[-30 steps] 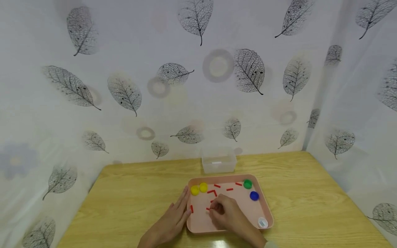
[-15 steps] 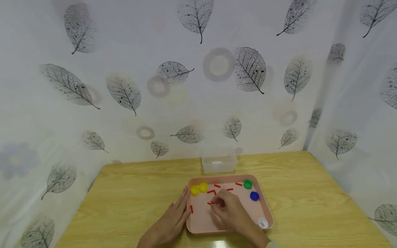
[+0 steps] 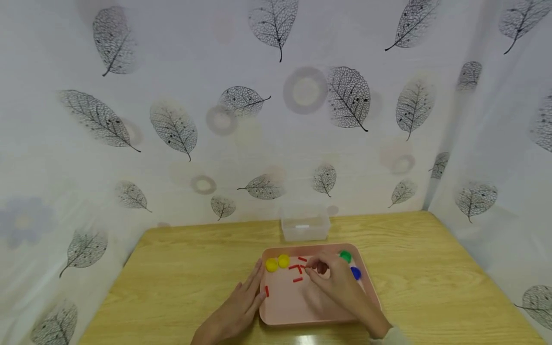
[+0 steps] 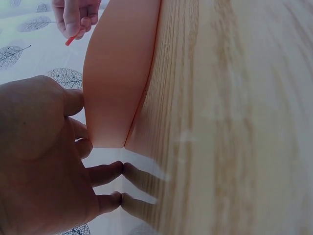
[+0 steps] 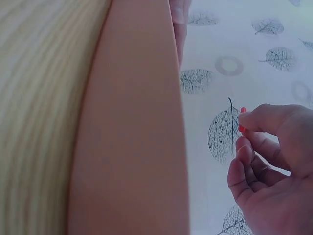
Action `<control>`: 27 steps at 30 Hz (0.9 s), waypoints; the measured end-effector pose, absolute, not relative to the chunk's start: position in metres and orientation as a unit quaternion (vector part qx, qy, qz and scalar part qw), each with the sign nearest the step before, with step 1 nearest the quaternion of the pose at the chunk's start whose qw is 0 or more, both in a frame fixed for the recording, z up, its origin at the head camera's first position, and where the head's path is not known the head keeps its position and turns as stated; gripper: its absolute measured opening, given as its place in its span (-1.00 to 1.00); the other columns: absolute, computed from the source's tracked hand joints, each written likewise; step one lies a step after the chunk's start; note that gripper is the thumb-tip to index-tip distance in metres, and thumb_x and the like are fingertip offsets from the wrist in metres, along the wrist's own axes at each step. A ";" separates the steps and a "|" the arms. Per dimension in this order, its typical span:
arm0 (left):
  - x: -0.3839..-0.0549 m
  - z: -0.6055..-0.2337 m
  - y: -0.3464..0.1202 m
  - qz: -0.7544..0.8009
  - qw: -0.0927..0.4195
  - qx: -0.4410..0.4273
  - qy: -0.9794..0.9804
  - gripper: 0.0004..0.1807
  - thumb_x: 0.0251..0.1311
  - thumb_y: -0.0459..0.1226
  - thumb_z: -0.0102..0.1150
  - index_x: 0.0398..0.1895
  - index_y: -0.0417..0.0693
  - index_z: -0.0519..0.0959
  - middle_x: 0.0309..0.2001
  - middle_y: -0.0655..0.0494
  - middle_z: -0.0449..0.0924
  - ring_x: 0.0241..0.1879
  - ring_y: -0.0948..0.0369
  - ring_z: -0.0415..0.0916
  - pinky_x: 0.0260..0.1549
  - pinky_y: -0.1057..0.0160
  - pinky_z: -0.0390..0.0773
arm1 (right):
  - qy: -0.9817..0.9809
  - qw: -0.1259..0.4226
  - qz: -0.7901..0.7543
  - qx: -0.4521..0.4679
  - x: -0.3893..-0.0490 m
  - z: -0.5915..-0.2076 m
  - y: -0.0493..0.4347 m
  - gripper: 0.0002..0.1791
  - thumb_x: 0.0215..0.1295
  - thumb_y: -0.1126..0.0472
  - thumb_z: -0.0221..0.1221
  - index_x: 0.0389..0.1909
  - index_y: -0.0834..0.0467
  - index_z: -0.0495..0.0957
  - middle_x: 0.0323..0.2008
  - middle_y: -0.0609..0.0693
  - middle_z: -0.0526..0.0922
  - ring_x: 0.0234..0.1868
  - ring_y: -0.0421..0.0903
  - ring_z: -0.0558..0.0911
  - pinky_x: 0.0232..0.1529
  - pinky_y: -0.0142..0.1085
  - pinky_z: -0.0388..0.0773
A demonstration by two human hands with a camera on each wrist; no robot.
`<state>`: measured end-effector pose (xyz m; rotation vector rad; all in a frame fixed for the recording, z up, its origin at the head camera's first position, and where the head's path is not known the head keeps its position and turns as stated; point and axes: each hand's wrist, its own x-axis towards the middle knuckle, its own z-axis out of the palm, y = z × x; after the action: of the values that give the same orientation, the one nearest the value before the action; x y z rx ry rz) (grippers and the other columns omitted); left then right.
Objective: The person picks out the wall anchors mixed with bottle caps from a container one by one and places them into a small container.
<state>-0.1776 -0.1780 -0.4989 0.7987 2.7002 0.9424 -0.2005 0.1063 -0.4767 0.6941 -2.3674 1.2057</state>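
My right hand (image 3: 338, 280) pinches a small red stick (image 5: 242, 120) between thumb and fingertips, above the pink tray (image 3: 289, 309). Just left of those fingertips, two red sticks form an angle, with one red stick (image 3: 303, 259) behind them and another red stick (image 3: 297, 279) in front. Along the tray's left side lies a further red stick (image 3: 266, 291). My left hand (image 3: 237, 304) rests against the tray's left wall with its fingers fairly straight; the left wrist view shows two fingertips touching the table. The right hand and forearm hide part of the tray's right half.
Two yellow round pieces (image 3: 283, 260) sit in the tray's back left corner. Near its right side are a green round piece (image 3: 345, 256) and a blue one (image 3: 355, 273), partly covered by the hand. A clear plastic box (image 3: 305, 229) stands behind the tray, before a leaf-patterned curtain (image 3: 276, 143).
My right hand has moved back and to the right across the tray with the red stick, uncovering another stick and covering the white round piece at the front right. The left hand stays put.
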 end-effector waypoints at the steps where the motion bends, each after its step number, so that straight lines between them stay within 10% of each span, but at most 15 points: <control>1: -0.178 -0.500 -0.178 0.318 0.085 0.269 0.905 -0.30 0.68 -0.02 -0.35 0.67 -0.16 -0.18 0.68 -0.01 -0.31 0.59 -0.10 -0.12 0.31 -0.53 0.02 | -0.844 0.202 0.429 0.251 -0.203 -0.475 0.108 -0.81 0.17 0.42 0.43 -0.37 0.06 0.68 -0.44 -0.29 0.62 -0.45 -0.34 0.51 -0.47 -0.32 0.59; 27: -0.177 -0.501 -0.179 0.317 0.092 0.267 0.905 -0.29 0.67 0.01 -0.39 0.68 -0.12 -0.20 0.68 0.03 -0.35 0.60 -0.09 -0.15 0.32 -0.54 0.00 | -0.851 0.157 0.460 0.197 -0.274 -0.448 0.142 -0.92 0.33 0.30 0.36 -0.29 0.25 0.69 -0.44 -0.09 0.66 -0.47 -0.23 0.56 -0.46 -0.39 0.53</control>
<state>-0.1775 -0.1785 -0.5007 0.7917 2.6889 0.9415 -0.2741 0.1422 -0.4475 0.5645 -2.4363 1.3157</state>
